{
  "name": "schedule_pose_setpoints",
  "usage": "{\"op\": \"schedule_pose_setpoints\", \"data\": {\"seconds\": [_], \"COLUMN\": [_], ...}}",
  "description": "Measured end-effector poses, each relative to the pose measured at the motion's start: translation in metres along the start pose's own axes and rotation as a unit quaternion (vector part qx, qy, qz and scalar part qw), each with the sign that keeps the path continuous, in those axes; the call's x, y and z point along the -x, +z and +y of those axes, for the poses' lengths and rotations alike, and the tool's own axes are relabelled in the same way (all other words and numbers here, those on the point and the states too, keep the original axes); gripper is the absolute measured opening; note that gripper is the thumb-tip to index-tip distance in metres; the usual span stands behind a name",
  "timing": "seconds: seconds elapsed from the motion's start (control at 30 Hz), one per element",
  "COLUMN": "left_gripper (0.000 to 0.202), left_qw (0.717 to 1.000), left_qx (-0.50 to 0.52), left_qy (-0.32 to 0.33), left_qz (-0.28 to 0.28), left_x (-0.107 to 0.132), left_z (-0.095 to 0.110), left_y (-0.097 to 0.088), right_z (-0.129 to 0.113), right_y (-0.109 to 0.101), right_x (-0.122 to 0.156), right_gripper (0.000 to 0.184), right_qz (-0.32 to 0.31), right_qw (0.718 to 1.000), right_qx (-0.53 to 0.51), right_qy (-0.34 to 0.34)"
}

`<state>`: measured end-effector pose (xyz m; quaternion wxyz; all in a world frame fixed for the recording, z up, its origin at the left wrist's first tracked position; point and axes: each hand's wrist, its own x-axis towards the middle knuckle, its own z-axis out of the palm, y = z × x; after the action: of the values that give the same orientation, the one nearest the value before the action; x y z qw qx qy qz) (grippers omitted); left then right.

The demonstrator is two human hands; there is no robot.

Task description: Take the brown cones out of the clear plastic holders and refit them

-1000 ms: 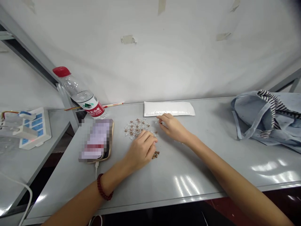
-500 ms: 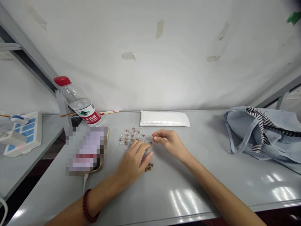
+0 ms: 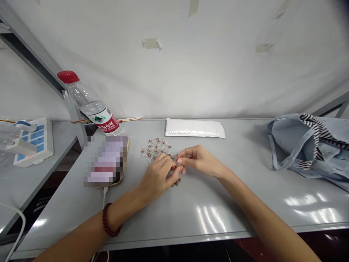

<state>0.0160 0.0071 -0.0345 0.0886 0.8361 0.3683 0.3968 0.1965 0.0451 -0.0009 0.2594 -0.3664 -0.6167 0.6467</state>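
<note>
So, a tiny wrapped piece (image 3: 178,164) was pinched narrowly by the right hand (image 3: 200,160). The left hand (image 3: 158,178) was held just beside it, fingers curled, grip untellable, over a pile of wrapped pieces (image 3: 155,148). Brown bits (image 3: 176,183) were left near; a white padded envelope (image 3: 195,128) lay far.

Wrapped candies (image 3: 155,149) before padded envelope (image 3: 195,128)

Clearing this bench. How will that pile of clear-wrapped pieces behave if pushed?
The pile of clear-wrapped pieces will probably scatter easily: each looks small and light. On the glossy tabletop they'd likely slide, and rounded ones may roll.
</note>
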Motion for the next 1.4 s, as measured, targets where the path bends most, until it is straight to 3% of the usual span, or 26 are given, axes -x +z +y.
{"op": "schedule_pose_setpoints", "data": {"seconds": [0.07, 0.17, 0.27, 0.33, 0.4, 0.57, 0.67, 0.9, 0.97, 1.1, 1.3, 1.4], "left_gripper": [0.022, 0.021, 0.018, 0.016, 0.014, 0.007, 0.017, 0.014, 0.014, 0.013, 0.015, 0.01], "left_qw": [0.999, 0.996, 0.987, 0.982, 0.979, 0.976, 0.971, 0.967, 0.968, 0.972, 0.979, 0.987], "left_qx": [0.028, 0.033, -0.004, -0.034, -0.053, -0.064, -0.075, -0.051, -0.042, -0.039, -0.01, 0.07], "left_qy": [0.018, 0.043, 0.059, 0.062, 0.059, 0.044, 0.057, 0.055, 0.052, 0.042, 0.032, -0.001], "left_qz": [-0.011, -0.077, -0.151, -0.176, -0.186, -0.203, -0.218, -0.243, -0.242, -0.23, -0.201, -0.142], "left_x": [0.0, 0.001, 0.0, -0.001, -0.002, -0.003, 0.0, 0.005, 0.005, 0.005, 0.007, 0.003], "left_z": [0.0, -0.001, -0.003, -0.003, -0.003, -0.001, 0.0, -0.001, -0.001, -0.003, -0.001, -0.001], "left_y": [-0.001, -0.003, -0.007, -0.01, -0.012, -0.013, -0.011, -0.005, -0.003, 0.003, 0.007, -0.001], "right_z": [0.001, 0.005, 0.011, 0.016, 0.021, 0.03, 0.037, 0.047, 0.05, 0.059, 0.055, 0.042], "right_y": [-0.002, -0.007, -0.017, -0.025, -0.032, -0.042, -0.042, -0.039, -0.035, -0.025, -0.017, -0.004], "right_x": [-0.001, -0.004, -0.007, -0.006, -0.003, 0.007, 0.01, 0.015, 0.018, 0.021, 0.011, -0.002], "right_gripper": [0.016, 0.014, 0.008, 0.006, 0.006, 0.011, 0.018, 0.026, 0.024, 0.025, 0.021, 0.021], "right_qz": [0.006, 0.111, 0.229, 0.256, 0.247, 0.216, 0.209, 0.185, 0.174, 0.175, 0.207, 0.197], "right_qw": [1.0, 0.99, 0.94, 0.907, 0.898, 0.912, 0.915, 0.897, 0.877, 0.813, 0.774, 0.758], "right_qx": [-0.002, 0.057, 0.228, 0.309, 0.338, 0.335, 0.334, 0.368, 0.408, 0.506, 0.538, 0.566], "right_qy": [-0.027, -0.065, -0.106, -0.127, -0.136, -0.095, -0.08, -0.159, -0.183, -0.231, -0.261, -0.258]}}
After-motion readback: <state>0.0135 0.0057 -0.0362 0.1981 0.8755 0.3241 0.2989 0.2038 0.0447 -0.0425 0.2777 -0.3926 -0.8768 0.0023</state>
